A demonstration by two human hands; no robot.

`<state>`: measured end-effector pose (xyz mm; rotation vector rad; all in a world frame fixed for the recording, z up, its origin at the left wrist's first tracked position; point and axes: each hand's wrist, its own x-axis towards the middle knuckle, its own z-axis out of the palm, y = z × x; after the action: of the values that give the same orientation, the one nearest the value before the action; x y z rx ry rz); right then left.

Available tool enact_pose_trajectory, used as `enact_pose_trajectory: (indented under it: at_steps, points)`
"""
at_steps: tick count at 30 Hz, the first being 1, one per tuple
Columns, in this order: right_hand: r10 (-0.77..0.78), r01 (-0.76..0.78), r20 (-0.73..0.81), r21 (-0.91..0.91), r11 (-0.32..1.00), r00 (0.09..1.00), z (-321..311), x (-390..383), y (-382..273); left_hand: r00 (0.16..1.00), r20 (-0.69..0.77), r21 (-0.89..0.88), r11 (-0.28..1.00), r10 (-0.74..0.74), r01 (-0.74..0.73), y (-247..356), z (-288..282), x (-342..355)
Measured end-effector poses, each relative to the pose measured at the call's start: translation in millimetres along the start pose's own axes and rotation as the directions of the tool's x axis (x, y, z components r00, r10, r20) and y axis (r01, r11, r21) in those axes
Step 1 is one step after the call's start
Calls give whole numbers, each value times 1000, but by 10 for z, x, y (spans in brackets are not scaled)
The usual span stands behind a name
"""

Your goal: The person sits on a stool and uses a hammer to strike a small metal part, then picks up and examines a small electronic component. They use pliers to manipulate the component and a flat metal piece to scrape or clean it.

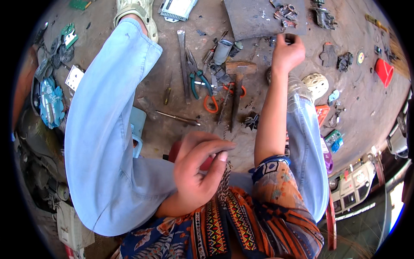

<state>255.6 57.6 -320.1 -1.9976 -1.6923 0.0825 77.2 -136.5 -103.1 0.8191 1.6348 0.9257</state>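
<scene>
In front of my body, my left hand [200,166] is closed in a loose pinch, thumb against the fingers; anything between them is too small to make out. A dark patterned braided cord [224,183] hangs beside its fingertips. My right hand [289,54] reaches far forward, fingers curled in at the near edge of a flat dark plate [246,21]. What it grips, if anything, is hidden. Small brownish metal pieces [288,13] lie on that plate just beyond it. Left of my right forearm rests a hammer [237,82] with a rusty head.
Between my legs lie teal-handled pliers [198,82], orange-handled scissors [211,103], a long metal bar [183,64], screwdrivers [177,117] and a grey cylinder [223,52]. A red funnel [383,72] and dark parts [328,54] sit at right. Blue plastic scrap [51,103] lies at left.
</scene>
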Motion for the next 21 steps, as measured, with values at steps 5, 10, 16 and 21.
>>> enact_pose_trajectory:
  at_steps: [5,10,16,21]
  points:
    - [-321,320,188,36,947,928,45,-251,-249,998,60,6,1000,8,-8,2,-11,-58]
    - [-349,352,123,-9,936,929,69,-381,-349,998,39,-101,994,-39,42,-87,-208,-138]
    - [-103,123,148,-126,984,984,-80,-377,-334,996,23,-190,978,-88,91,-142,-380,-296]
    - [-391,413,238,-49,909,889,65,-527,-479,1000,3,-70,997,-22,22,-155,-316,-182]
